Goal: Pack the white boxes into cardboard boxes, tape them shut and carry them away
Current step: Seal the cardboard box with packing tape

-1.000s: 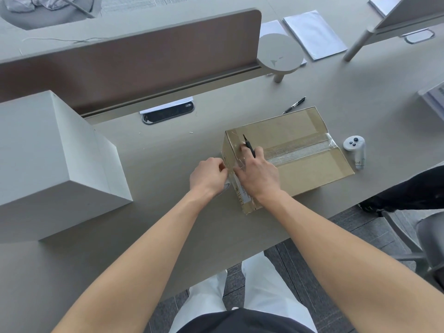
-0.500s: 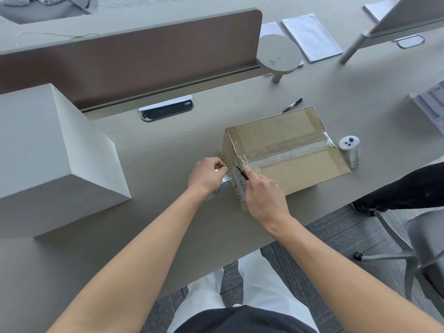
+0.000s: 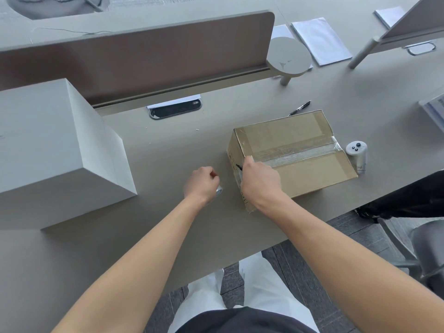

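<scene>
A closed cardboard box (image 3: 300, 150) lies on the grey desk (image 3: 168, 152), with clear tape along its top seam and down its near left end. My right hand (image 3: 260, 180) rests against that left end, thumb on the top edge, holding a small black tool (image 3: 239, 167) whose tip pokes out. My left hand (image 3: 201, 183) is to the left of the box, apart from it, curled round a roll of clear tape (image 3: 219, 190), mostly hidden under the fingers. A large white box (image 3: 55, 150) stands at the left of the desk.
A white remote-like controller (image 3: 356, 155) stands just right of the cardboard box. A black pen (image 3: 300, 108) lies behind it. A brown divider panel (image 3: 134, 58) runs along the back, with a cable port (image 3: 175, 111) below. Papers (image 3: 320, 40) lie far right. An office chair (image 3: 425, 248) is at the right.
My left hand has drawn the tape roll leftward, away from the box. My right hand has slid from the box top down onto its left end, still holding the black tool.
</scene>
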A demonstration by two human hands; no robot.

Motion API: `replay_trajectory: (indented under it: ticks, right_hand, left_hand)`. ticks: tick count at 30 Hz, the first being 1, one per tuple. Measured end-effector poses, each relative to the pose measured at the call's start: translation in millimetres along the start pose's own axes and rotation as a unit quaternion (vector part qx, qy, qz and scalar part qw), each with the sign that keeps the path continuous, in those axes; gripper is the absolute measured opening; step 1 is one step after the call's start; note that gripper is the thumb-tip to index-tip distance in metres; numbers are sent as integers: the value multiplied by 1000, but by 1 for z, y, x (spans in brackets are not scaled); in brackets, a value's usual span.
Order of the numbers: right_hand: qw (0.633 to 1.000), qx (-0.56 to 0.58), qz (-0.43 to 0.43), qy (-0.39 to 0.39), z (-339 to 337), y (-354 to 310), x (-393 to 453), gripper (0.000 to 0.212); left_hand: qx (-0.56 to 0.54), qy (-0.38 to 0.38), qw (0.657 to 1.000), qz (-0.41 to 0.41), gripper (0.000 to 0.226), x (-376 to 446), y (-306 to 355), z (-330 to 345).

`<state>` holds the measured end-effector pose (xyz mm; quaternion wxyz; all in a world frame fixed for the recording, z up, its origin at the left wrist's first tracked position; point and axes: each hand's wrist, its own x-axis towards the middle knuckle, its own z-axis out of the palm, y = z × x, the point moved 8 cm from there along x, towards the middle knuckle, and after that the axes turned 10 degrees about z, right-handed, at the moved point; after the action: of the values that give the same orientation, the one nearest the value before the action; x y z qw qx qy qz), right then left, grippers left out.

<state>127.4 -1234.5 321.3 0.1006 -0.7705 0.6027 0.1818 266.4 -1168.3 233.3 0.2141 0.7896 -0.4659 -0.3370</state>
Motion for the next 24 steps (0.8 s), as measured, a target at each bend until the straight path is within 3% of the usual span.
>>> replay_trajectory:
  ticks: [4,8,10,12,16,21,24]
  right_hand:
    - [995,91,17,43,-8,6,2,11]
    - [972,207,53,94,-7,31,12,40]
    - [974,200,64,85,0,36,20,61]
    - [976,190,59,87,4,34,28,69]
    - [987,111,30,110,4,23,33,73]
    - [991,51,16,126,9,14,38,69]
    - [991,33,16,125,12,11,41,69]
  left_hand:
    - [-40,20,998,-34,11,-14,-45,-7]
    - [-61,17,997,-51,18,-21,-64,-6]
    - [-47,11,998,-40,31,-22,-67,-3]
    - [-27,6,999,-19,39,-23,-67,-1]
    - [44,21,999,24,38,-25,-61,0]
    - [216,19,976,28,27,-34,-58,6]
    - [277,-8,961,26,48,-39,-66,16]
